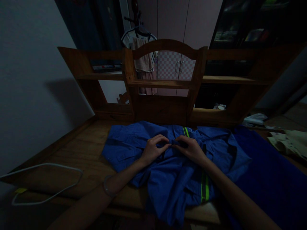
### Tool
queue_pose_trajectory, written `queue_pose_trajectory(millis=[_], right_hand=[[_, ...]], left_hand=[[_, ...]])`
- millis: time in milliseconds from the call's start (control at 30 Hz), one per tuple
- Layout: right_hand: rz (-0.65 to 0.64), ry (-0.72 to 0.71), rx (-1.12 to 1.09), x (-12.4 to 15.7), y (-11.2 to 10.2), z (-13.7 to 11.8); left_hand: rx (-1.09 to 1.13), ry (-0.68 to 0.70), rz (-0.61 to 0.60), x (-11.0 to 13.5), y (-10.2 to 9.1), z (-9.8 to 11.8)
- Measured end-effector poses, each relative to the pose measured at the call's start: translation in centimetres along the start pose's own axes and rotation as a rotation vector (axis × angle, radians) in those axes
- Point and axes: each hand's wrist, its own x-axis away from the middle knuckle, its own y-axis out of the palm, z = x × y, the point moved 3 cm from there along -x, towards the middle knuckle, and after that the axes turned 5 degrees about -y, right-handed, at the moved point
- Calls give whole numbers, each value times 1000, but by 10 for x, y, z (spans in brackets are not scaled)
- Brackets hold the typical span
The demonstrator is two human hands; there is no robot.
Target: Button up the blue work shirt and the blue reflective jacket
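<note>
Both forearms enter from 6 o'clock, a bracelet [106, 187] on the left wrist, and meet at centre, where the left hand [153, 148] and right hand [190, 148], fingertips nipped together, each pinch a fold of the blue shirt [172, 179] lying on the wooden surface [79, 153]. At 8 o'clock lies a white hanger [48, 182], its left end cut off. At 12 o'clock the shelf unit [165, 110] holds flat items [105, 67] at upper left and a small pale thing [219, 107] lower right, both too dark to identify.
</note>
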Motion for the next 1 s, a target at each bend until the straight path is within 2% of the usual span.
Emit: queue_pose_trajectory(millis=[100, 267, 367, 467, 767, 1000], right_hand=[[-10, -34, -11, 0, 0, -2], [-17, -71, -28, 0, 0, -3], [-21, -73, -37, 0, -1, -1], [-25, -69, -42, 0, -1, -1], [-38, -31, -42, 0, -1, 0], [-10, -18, -90, -1, 0, -4]], left_hand=[[81, -76, -23, -2, 1, -8], [273, -209, -151, -4, 5, -19], [218, -157, -160, -4, 5, -17], [112, -83, -120, -3, 3, -13], [-52, 23, -88, -2, 1, -4], [-145, 36, -111, -3, 1, -5]])
